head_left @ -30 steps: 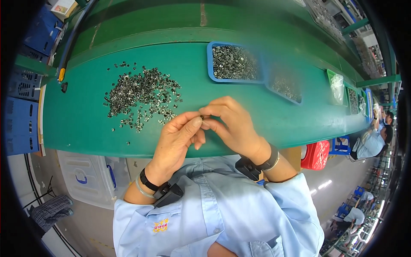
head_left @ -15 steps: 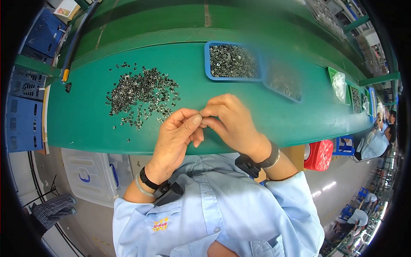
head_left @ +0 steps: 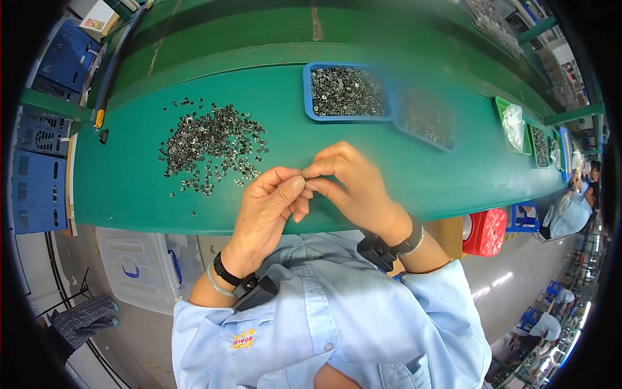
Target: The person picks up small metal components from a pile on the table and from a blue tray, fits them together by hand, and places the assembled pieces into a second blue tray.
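My left hand (head_left: 267, 211) and my right hand (head_left: 353, 185) meet over the near side of the green tabletop. Both are closed in a pinch, thumb against fingers, with the fingertips touching. Whatever they hold between them is tiny and mostly covered by the fingers. To the left of my left hand lies a loose pile of small black and silvery metal parts (head_left: 210, 139). Beyond my right hand stands a blue tray (head_left: 346, 119) filled with similar small parts.
Right of the tray is a second, blurred tray (head_left: 424, 137) with small parts. Farther right, a green tray (head_left: 504, 120) holds a clear plastic bag (head_left: 514, 126). A lidded clear bin (head_left: 139, 266) and a red stool (head_left: 487, 232) stand below the table edge. Other people sit at far right.
My hands keep their pinch at nearly the same place. The table and trays have shifted slightly in the picture as the view moved a little.
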A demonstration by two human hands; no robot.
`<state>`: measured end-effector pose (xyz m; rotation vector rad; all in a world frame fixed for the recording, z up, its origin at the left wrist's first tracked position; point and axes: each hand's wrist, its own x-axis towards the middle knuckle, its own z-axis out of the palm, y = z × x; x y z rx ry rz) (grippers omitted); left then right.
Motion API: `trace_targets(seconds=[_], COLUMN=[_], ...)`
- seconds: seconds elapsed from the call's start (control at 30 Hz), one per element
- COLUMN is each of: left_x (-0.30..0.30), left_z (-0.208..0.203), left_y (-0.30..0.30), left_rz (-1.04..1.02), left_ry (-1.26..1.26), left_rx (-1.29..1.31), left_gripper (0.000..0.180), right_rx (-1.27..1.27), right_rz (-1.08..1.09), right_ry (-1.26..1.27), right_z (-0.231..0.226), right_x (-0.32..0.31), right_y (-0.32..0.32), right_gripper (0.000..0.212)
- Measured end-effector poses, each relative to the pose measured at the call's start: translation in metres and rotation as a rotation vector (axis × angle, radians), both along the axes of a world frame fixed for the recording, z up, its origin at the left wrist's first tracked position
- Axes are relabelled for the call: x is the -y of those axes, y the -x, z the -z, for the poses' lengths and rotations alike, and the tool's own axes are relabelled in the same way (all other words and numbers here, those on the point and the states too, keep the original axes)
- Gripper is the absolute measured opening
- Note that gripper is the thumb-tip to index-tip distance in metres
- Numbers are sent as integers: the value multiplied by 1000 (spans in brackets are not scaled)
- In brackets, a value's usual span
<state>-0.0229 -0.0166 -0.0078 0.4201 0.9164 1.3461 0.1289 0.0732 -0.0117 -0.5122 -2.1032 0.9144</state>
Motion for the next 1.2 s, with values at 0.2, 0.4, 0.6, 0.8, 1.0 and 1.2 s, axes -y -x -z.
trace_targets(seconds=[0.2,0.4,0.6,0.8,1.0,1.2], left_x=[-1,-1,-2,2,2,3], left_z=[10,21,14,3,14,10], left_y=[1,-5,-2,-1,-1,0], left_rz=[45,50,60,17,114,81], left_ry=[-44,-139,-80,-44,-181,-145], left_rx=[114,320,175,212,370,429], left_gripper=[12,14,13,14,17,14], right_rx=[6,-56,-32,-82,-120,-80], right_rz=[-11,-28,6,12,10,-5], right_ry=[68,187,0,93,179,86], right_z=[-2,-3,-2,-4,-6,-11], right_x=[3,8,4,7,13,14], right_y=[-4,-2,-3,1,3,4], right_gripper=[20,20,21,17,14,13])
